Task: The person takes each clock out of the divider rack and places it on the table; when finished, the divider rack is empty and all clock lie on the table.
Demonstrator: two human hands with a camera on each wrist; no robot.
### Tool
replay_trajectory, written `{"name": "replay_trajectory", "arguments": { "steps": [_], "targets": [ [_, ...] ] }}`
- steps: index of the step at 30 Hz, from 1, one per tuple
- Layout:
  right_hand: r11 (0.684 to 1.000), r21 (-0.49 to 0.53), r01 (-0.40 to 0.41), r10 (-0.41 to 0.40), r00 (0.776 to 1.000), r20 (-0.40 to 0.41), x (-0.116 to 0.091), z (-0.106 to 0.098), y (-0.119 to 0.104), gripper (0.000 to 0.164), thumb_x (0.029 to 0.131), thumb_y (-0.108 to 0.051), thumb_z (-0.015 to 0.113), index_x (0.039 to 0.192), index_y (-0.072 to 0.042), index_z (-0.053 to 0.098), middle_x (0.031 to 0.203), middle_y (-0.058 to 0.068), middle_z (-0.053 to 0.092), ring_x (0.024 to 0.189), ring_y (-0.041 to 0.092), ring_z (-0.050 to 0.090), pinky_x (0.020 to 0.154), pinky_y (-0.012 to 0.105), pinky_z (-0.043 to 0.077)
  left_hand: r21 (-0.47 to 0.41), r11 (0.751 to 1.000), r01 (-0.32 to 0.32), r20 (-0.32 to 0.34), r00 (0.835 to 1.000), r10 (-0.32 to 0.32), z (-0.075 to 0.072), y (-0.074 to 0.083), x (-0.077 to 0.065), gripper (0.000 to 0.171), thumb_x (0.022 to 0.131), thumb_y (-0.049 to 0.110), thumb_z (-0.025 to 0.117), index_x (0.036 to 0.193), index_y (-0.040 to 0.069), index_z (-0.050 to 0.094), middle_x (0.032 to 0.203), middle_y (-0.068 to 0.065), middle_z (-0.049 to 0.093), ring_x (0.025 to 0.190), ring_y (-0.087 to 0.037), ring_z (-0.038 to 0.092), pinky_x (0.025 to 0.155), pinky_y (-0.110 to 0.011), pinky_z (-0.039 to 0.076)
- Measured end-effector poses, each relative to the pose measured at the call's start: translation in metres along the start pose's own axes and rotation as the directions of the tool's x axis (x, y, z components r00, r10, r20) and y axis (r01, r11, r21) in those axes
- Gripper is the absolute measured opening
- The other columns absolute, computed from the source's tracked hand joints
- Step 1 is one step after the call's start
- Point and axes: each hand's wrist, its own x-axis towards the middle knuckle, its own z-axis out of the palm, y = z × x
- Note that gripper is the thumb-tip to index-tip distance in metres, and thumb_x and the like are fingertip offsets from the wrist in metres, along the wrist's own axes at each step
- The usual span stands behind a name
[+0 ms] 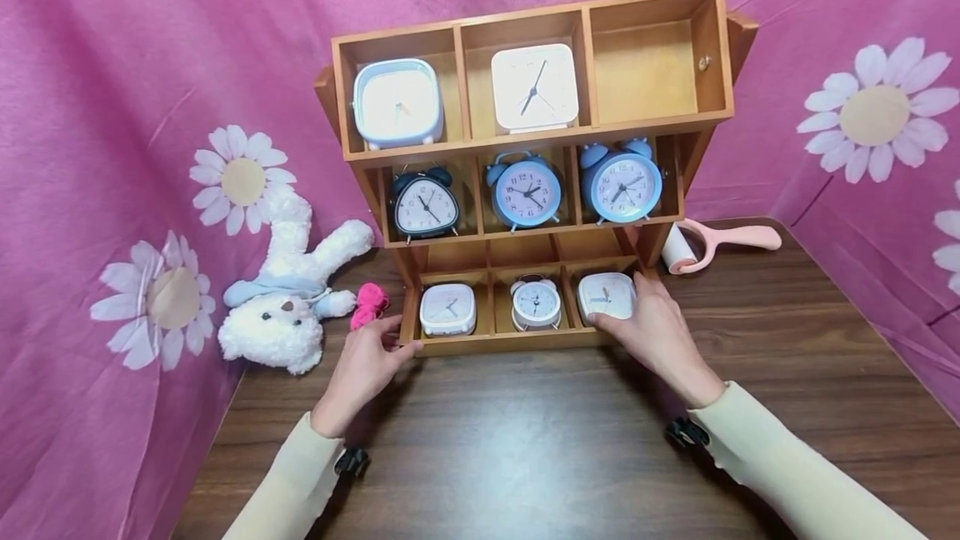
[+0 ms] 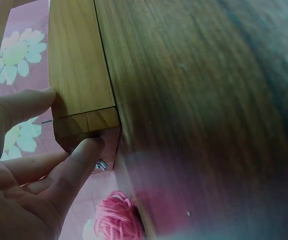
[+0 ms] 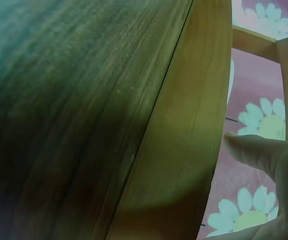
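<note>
A three-tier wooden display shelf (image 1: 645, 69) stands on the table, with alarm clocks in its compartments. My left hand (image 1: 367, 361) grips its lower left front corner; in the left wrist view the thumb rests on the front board (image 2: 79, 55) and a fingertip presses its end. At the lower right end, my right hand (image 1: 656, 327) holds the side, thumb over the front beside a white clock (image 1: 606, 294); its other fingers are mostly hidden. A small white twin-bell clock (image 1: 536, 305) and a rounded white clock (image 1: 447, 309) share that bottom tier.
Middle tier: a black clock (image 1: 426, 207) and two blue twin-bell clocks (image 1: 527, 192). Top tier: a light-blue clock (image 1: 398, 102) and a white square one (image 1: 534, 88). A white teddy bear (image 1: 273, 332) and pink yarn (image 1: 369, 305) lie left, a pink lint roller (image 1: 738, 237) right.
</note>
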Motion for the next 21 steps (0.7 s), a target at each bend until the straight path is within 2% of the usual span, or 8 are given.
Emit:
{"name": "replay_trajectory", "arguments": {
  "steps": [7, 13, 21],
  "targets": [
    [1.0, -0.017, 0.025, -0.025, 1.0, -0.009, 0.008, 0.007, -0.001, 0.11, 0.089, -0.039, 0.092, 0.158, 0.026, 0.036, 0.161, 0.051, 0.04, 0.149, 0.064, 0.044, 0.123, 0.075, 0.04, 0.0, 1.0, -0.001, 0.002, 1.0, 0.001, -0.001, 0.001, 0.0, 0.06, 0.097, 0.027, 0.09, 0.142, -0.007, 0.072, 0.134, -0.027, 0.078, 0.097, -0.028, 0.079, 0.089, -0.05, 0.064],
    [0.997, -0.053, 0.053, -0.053, 0.999, -0.001, 0.015, 0.007, -0.002, 0.111, 0.086, -0.04, 0.095, 0.153, 0.028, 0.04, 0.153, 0.049, 0.048, 0.141, 0.061, 0.05, 0.119, 0.073, 0.044, -0.006, 1.0, -0.012, -0.012, 1.0, 0.012, -0.001, 0.001, -0.001, 0.058, 0.096, 0.026, 0.09, 0.14, -0.007, 0.072, 0.132, -0.027, 0.079, 0.1, -0.031, 0.08, 0.09, -0.053, 0.064],
    [0.994, -0.101, 0.05, -0.045, 0.998, 0.043, 0.022, 0.006, -0.001, 0.105, 0.085, -0.047, 0.094, 0.145, 0.027, 0.049, 0.141, 0.047, 0.056, 0.134, 0.059, 0.053, 0.114, 0.071, 0.046, -0.015, 1.0, 0.001, 0.0, 1.0, -0.001, 0.001, -0.001, -0.001, 0.06, 0.097, 0.027, 0.09, 0.143, -0.006, 0.071, 0.134, -0.026, 0.079, 0.101, -0.03, 0.08, 0.09, -0.052, 0.064]
  ]
}}
